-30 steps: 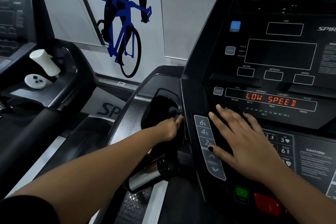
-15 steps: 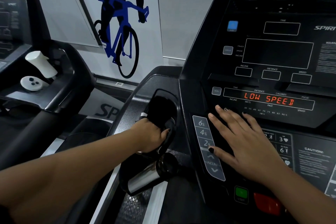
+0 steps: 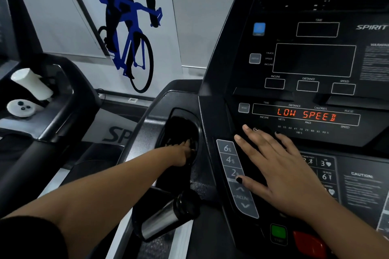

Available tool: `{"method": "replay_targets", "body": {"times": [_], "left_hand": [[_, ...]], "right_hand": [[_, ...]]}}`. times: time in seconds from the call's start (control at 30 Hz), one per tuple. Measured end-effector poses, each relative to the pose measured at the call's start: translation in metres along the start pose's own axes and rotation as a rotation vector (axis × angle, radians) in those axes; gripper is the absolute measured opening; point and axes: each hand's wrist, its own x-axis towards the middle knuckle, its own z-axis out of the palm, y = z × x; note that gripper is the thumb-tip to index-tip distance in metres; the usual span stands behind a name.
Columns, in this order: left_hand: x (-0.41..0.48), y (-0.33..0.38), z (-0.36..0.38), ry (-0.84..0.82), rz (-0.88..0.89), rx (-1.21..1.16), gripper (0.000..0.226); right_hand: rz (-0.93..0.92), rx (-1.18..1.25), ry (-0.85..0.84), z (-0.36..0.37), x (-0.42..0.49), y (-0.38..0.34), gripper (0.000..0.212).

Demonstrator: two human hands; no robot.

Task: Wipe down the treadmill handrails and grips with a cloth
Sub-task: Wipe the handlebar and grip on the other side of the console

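Head view: right hand [image 3: 280, 174] flat on console [image 3: 315, 61]

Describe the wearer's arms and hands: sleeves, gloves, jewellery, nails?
No gloves. Both forearms are bare; a black sleeve covers only the upper left arm at the frame's corner. The right hand has a black-painted thumbnail and a dark little-finger nail; the other nails look lighter. No watch, ring or bracelet shows. The nails of the left hand do not show.

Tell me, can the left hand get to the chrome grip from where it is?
Probably yes. The left hand is in the console pocket, and the chrome grip lies bare just below it, with nothing between them.
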Motion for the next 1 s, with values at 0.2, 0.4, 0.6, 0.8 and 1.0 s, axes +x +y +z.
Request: {"method": "replay_targets", "body": {"times": [0.2, 0.4, 0.6, 0.8, 1.0], "left_hand": [[-0.012, 0.003, 0.000, 0.074, 0.085, -0.277, 0.060], [-0.016, 0.006, -0.001, 0.120, 0.021, -0.135, 0.068], [-0.015, 0.009, -0.001, 0.118, -0.006, 0.085, 0.068], [-0.012, 0.008, -0.008, 0.019, -0.049, 0.101, 0.091], [-0.007, 0.016, -0.011, 0.019, -0.091, 0.360, 0.073]], "right_hand": [[0.006, -0.004, -0.008, -0.003, 0.001, -0.001, 0.077], [0.014, -0.008, -0.015, -0.004, 0.000, -0.003, 0.076], [0.019, -0.009, -0.008, -0.003, 0.000, -0.003, 0.075], [0.021, -0.011, -0.017, -0.003, 0.001, -0.003, 0.076], [0.030, -0.013, -0.025, -0.003, 0.000, -0.003, 0.076]]}}
